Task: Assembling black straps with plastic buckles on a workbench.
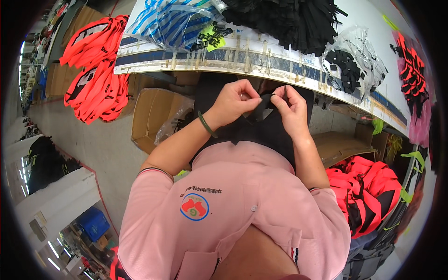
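Observation:
Over my lap, below the table's front edge, both hands are raised close together. My right hand (293,111) is closed, pinching a black strap (265,101) between thumb and fingers. My left hand (234,100) is also closed, thumb against fingertips, beside the strap's left side; what sits in its fingertips is too small to make out. Dark clothing behind the strap hides its full outline. On the table ahead lie a heap of black straps (291,21) and a cluster of small black buckles (212,37).
The white table (261,60) has a taped front edge. On it rest a blue-striped plastic bag (170,21), a clear bag of black pieces (347,70) and red-black straps (413,74). Cardboard boxes (154,114) stand below. Bright red bundles lie left (98,91) and right (366,193).

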{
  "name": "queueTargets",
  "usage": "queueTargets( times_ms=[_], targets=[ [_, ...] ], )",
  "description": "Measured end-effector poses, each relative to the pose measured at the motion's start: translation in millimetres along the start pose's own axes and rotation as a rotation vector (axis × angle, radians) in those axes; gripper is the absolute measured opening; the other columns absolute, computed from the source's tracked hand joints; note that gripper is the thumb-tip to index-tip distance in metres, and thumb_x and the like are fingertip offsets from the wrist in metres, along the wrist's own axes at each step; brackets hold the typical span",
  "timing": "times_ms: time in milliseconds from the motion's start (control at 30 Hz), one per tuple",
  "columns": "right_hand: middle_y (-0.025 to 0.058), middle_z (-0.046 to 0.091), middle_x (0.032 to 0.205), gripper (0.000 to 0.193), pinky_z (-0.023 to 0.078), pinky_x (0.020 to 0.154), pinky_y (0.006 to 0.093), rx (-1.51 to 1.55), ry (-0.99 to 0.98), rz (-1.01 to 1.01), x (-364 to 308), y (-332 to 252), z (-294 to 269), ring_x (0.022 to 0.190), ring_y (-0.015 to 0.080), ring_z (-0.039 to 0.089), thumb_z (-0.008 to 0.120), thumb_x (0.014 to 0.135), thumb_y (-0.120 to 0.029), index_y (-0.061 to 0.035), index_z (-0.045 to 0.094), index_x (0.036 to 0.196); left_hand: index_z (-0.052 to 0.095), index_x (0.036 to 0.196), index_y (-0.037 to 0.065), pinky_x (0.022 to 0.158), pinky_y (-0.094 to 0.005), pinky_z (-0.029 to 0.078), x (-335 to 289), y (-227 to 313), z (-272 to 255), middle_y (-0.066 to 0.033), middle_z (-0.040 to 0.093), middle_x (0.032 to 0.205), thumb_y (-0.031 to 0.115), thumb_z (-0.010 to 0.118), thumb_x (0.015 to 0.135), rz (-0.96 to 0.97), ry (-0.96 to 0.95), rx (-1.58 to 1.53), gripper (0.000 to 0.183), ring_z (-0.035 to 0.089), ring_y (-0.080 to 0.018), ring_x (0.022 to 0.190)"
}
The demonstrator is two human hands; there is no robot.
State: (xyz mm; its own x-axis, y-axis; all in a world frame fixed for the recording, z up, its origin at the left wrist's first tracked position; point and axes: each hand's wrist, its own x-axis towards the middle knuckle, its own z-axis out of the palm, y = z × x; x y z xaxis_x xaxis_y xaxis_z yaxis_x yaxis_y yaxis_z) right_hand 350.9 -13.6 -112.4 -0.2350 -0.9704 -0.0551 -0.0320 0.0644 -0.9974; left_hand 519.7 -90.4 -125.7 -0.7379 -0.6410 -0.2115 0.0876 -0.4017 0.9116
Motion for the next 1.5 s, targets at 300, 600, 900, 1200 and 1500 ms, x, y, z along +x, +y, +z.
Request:
queueTargets(
  times_ms=[300, 600, 900, 1200, 1500],
  targets=[
    [-0.0017, 0.052, 0.068, 0.009, 0.037, 0.056, 0.0209, -0.092, -0.045, -0.016, -0.7, 6.0, 1.1, 0.061, 0.0052, 0.042, 0.063, 0.08, -0.006, -0.0018, 0.055, 0.078, 0.053, 0.097, 0.002, 0.055, -0.0206, 0.046, 0.1, 23.0, -1.0, -0.0044, 0.06, 0.08, 0.015, 0.056, 0.089, -0.141, -0.079, 0.04, 0.016, 0.056, -0.0089, 0.06],
    [-0.0006, 0.053, 0.068, 0.01, 0.037, 0.054, 0.0206, -0.047, -0.018, 0.036, 4.3, -1.7, -5.7, 0.06, 0.0048, 0.044, 0.064, 0.081, -0.008, -0.0024, 0.056, 0.079, 0.053, 0.096, 0.002, 0.064, -0.0203, 0.045, -9.4, 12.2, -9.4, -0.0024, 0.059, 0.077, 0.008, 0.049, 0.088, -0.07, -0.192, 0.251, 0.011, 0.054, -0.0073, 0.068],
    [0.0019, 0.05, 0.059, 0.008, 0.024, 0.041, 0.0231, 0.992, -0.214, 0.469, 9.3, 12.4, -8.4, 0.042, 0.0084, 0.032, 0.06, 0.081, -0.011, -0.0052, 0.055, 0.081, 0.059, 0.085, 0.004, 0.058, -0.0239, 0.039, -16.0, 22.1, -9.9, -0.0011, 0.05, 0.066, 0.02, 0.045, 0.092, -0.042, -0.257, 0.5, 0.022, 0.047, -0.009, 0.062],
    [0.0019, 0.047, 0.071, 0.01, 0.026, 0.045, 0.0201, 0.786, -0.268, -0.043, 28.2, -66.3, -12.5, 0.046, 0.0049, 0.032, 0.048, 0.091, -0.011, -0.0012, 0.051, 0.09, 0.061, 0.09, 0.003, 0.056, -0.02, 0.041, -48.7, 21.0, -76.2, 0.0025, 0.051, 0.065, 0.019, 0.045, 0.093, -0.039, -0.097, 0.415, 0.022, 0.045, -0.0047, 0.06],
    [-0.0025, 0.056, 0.083, 0.017, 0.041, 0.07, 0.0159, 0.054, -0.498, 0.052, 25.6, -22.6, 71.6, 0.078, 0.0027, 0.05, 0.061, 0.084, -0.005, -0.0006, 0.058, 0.1, 0.052, 0.121, -0.001, 0.096, -0.0315, 0.04, -143.0, -41.9, -190.3, -0.0137, 0.055, 0.122, 0.025, 0.061, 0.085, -0.613, -0.01, 0.897, 0.045, 0.052, -0.0209, 0.112]
  ],
)
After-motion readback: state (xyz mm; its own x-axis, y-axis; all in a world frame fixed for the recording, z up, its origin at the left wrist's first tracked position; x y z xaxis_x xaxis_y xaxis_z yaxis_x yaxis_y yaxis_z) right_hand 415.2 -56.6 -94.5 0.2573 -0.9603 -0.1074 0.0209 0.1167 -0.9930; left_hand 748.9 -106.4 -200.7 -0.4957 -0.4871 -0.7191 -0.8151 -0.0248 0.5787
